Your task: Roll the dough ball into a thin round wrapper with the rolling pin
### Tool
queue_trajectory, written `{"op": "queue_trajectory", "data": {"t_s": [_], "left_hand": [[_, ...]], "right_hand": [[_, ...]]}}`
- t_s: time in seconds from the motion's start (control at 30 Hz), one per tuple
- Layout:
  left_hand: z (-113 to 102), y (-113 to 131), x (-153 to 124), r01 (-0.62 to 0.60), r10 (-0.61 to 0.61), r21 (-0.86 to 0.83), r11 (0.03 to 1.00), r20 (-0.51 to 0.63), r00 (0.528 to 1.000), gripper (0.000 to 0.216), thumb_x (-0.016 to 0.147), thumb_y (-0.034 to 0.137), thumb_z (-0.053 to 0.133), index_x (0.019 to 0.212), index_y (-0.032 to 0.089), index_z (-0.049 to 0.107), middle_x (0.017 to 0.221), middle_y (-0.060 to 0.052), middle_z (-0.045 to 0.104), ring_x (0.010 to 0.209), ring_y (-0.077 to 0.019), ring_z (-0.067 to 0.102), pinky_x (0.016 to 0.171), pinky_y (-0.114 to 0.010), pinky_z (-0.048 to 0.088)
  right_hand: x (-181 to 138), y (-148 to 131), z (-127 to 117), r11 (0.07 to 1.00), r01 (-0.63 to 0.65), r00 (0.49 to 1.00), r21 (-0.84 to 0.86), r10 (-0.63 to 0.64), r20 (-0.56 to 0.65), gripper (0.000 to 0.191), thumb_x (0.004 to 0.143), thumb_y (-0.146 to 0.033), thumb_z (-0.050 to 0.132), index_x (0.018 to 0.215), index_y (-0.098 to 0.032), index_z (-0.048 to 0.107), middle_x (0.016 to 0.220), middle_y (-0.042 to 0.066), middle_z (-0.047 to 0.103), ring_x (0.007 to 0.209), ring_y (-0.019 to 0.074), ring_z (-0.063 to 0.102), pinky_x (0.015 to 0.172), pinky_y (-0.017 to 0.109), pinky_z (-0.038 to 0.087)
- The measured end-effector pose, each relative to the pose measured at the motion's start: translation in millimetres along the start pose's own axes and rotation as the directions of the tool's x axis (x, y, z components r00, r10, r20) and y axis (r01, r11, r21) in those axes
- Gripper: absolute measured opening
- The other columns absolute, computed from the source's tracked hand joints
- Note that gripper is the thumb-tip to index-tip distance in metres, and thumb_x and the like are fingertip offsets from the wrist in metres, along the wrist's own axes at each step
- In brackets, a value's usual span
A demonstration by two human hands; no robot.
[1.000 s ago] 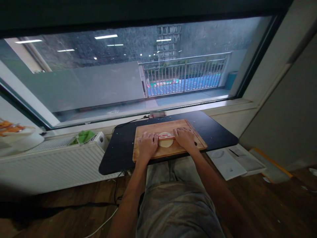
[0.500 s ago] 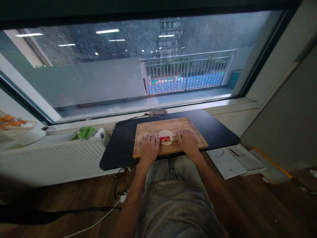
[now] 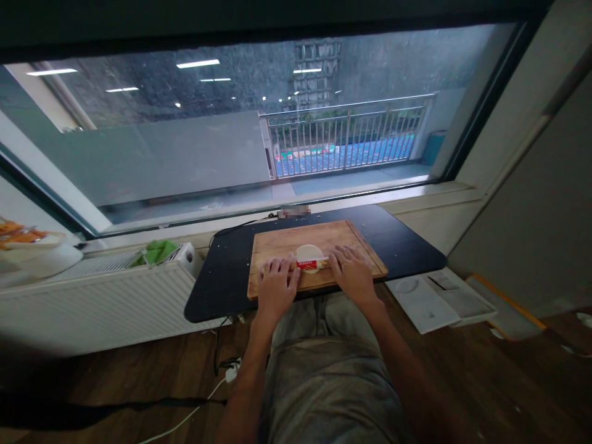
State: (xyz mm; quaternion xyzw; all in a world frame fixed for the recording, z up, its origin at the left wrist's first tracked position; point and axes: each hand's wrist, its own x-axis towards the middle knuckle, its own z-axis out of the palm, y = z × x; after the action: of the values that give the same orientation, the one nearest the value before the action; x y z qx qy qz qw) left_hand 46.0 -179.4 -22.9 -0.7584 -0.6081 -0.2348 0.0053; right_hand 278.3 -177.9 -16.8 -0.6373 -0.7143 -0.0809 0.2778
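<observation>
A round, flat piece of pale dough [image 3: 309, 251] lies on the wooden cutting board [image 3: 282, 240]. Across its nearer half runs a short rolling pin [image 3: 307, 265] with a red label around its middle. My left hand [image 3: 276, 280] rests over the left end of the pin, fingers pointing away from me and bent down onto it. Over the right end lies my right hand [image 3: 350, 269] in much the same pose. Both ends of the pin are partly hidden under my fingers and palms.
The board sits on a black table [image 3: 407, 246] with small crumbs scattered on it. A cable runs along its back left edge. To the left stands a white radiator [image 3: 115, 302] with a green cloth [image 3: 160, 251] on it. A white box [image 3: 444, 299] lies lower right; a window is ahead.
Both hands have drawn the rolling pin slightly toward me, and its label has turned. More of the dough's far side shows. The camera view has shifted a little.
</observation>
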Motion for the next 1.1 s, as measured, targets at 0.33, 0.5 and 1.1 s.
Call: {"op": "queue_trajectory", "data": {"t_s": [0.33,0.5,1.1], "left_hand": [[-1.7,5.8,47.9,-0.004,0.003,0.021,1.000,0.039,0.999,0.048,0.118,0.046,0.038,0.147,0.028,0.073,0.150,-0.012,0.072,0.152,-0.0362,0.050,0.126,-0.059,0.043],[0.3,8.0,39.7,0.001,-0.001,0.005,1.000,0.031,1.000,0.050,0.119,0.046,0.037,0.148,0.026,0.072,0.150,-0.012,0.072,0.146,-0.0346,0.055,0.125,-0.058,0.044],[3.2,15.6,41.6,0.037,-0.037,0.020,0.999,0.013,0.999,0.049,0.118,0.047,0.040,0.152,0.030,0.069,0.154,-0.012,0.069,0.142,-0.0391,0.055,0.121,-0.061,0.046]], "right_hand": [[47.3,-5.3,-2.3,0.988,-0.024,0.993,-0.149,0.041,0.112,0.045,0.118,-0.032,0.041,0.110,-0.021,0.083,0.125,0.011,0.085,0.120,0.0260,0.072,0.108,0.040,0.042],[42.9,-3.7,0.3,0.988,-0.039,0.994,-0.147,0.053,0.093,0.046,0.118,-0.032,0.040,0.114,-0.021,0.085,0.127,0.012,0.084,0.120,0.0252,0.074,0.107,0.038,0.045],[44.6,-4.9,-6.5,0.989,-0.038,0.993,-0.146,0.054,0.109,0.041,0.119,-0.031,0.043,0.118,-0.021,0.082,0.129,0.011,0.084,0.123,0.0258,0.072,0.104,0.036,0.045]]}}
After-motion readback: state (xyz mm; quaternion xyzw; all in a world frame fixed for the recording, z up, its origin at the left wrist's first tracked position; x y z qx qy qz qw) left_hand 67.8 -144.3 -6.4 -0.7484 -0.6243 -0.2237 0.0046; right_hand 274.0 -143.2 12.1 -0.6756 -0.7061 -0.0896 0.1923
